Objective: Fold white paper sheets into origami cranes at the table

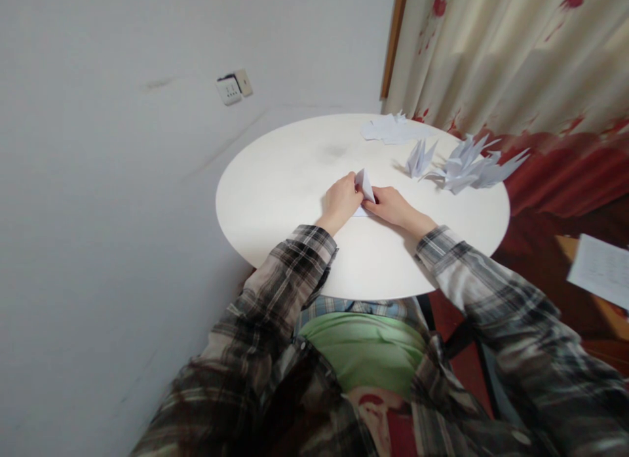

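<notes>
Between my two hands, near the middle of the white round table [275, 181], is a folded piece of white paper [363, 181]. One pointed flap of it stands up, and a flat part lies on the tabletop below. My left hand [341, 198] grips the paper's left side with bent fingers. From the right, my right hand [390, 204] pinches its other side, thumb against the fold. The fingers hide much of the paper's lower part.
Several folded paper cranes [462, 168] stand in a cluster at the table's right, with a single crane [419, 158] beside them. Flat paper sheets [390, 129] lie at the far edge. A wall socket [228, 90] is left, a curtain [491, 70] right, and a printed sheet [602, 267] lower right.
</notes>
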